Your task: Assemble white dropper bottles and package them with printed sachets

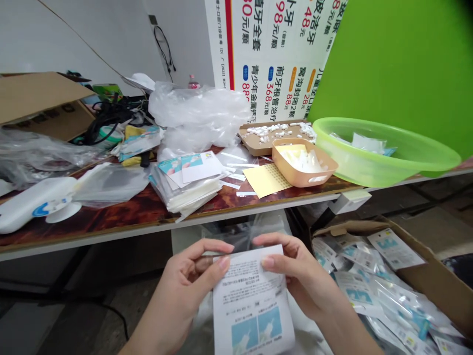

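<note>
Both my hands hold a clear packet (251,305) with a white printed leaflet inside, below the table's front edge. My left hand (186,286) pinches its top left corner between thumb and fingers. At the top right corner my right hand (295,276) grips it the same way. The leaflet shows small text and two blue pictures near its lower end. A stack of similar packets (188,182) lies on the table above my hands.
The red-brown table (121,212) carries a green basin (384,153), a tan tray (303,167) of white pieces, a yellow sheet (264,180), plastic bags (195,116) and a white device (33,204). A cardboard box (391,281) of filled packets sits low right.
</note>
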`<state>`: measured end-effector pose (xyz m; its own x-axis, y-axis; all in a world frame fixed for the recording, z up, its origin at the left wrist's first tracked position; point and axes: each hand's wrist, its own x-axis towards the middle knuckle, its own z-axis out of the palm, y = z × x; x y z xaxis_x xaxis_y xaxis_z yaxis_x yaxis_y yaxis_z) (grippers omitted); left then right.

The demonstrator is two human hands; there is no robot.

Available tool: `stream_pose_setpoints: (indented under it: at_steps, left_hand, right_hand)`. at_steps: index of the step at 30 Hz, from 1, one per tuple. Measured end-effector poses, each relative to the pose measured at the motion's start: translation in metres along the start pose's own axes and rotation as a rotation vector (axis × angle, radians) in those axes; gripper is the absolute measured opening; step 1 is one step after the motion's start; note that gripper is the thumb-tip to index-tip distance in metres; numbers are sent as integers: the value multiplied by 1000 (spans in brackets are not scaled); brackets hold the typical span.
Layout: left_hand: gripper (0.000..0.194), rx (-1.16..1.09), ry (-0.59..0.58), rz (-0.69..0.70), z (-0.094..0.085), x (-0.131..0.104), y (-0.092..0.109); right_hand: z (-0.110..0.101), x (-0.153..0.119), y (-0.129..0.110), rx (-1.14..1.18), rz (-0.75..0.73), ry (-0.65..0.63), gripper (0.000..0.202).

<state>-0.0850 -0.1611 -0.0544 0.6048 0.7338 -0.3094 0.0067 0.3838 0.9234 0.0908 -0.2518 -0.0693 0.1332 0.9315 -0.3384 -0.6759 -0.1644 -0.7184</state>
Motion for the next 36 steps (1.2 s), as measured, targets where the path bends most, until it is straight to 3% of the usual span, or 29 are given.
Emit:
stream_pose_setpoints:
  at_steps: [4,10,17,27,36]
  left_hand:
    - [25,20,45,26,1,1,0]
    - [16,39,21,105,-2,3,4]
    - [18,-39,-24,53,1,9,5]
    - [18,-33,1,61,3,9,7]
    - [14,-93,-148,-49,-6,21,-5]
  right_hand:
    - [4,-2,-5,12,-29,-12,37]
    - [9,-3,-8,-44,-130,-25,54]
    - [17,-5,-2,-70,-150,-71,32]
    - [14,-3,-5,-134,-159,-97,35]
    - [18,-6,-8,-256,-272,30,42]
